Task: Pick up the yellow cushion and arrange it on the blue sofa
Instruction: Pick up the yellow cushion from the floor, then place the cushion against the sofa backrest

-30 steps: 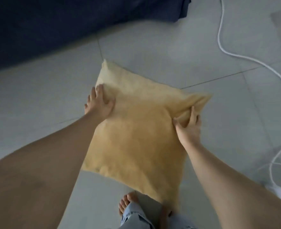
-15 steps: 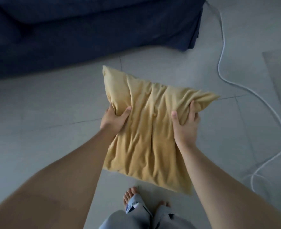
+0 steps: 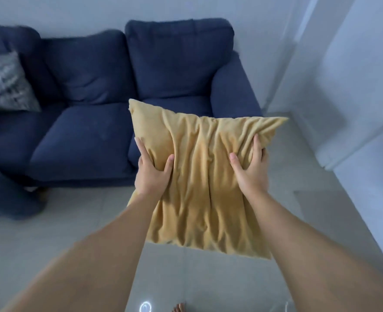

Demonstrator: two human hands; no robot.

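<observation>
The yellow cushion [image 3: 199, 176] hangs in the air in front of me, wrinkled where it is squeezed. My left hand [image 3: 151, 172] grips its left edge, thumb on the front face. My right hand [image 3: 251, 172] grips its right side the same way. The blue sofa [image 3: 123, 91] stands just beyond the cushion, with two seat pads and an armrest at the right. The cushion's top edge overlaps the front of the right seat pad in view.
A grey patterned cushion [image 3: 5, 84] leans at the sofa's left end. Pale tiled floor [image 3: 50, 221] lies between me and the sofa. A white wall [image 3: 354, 109] runs along the right. My bare toes [image 3: 179, 308] show at the bottom edge.
The cushion has been lifted off the floor to chest height in both hands. My view has tipped up, so the whole sofa now shows instead of just its base.
</observation>
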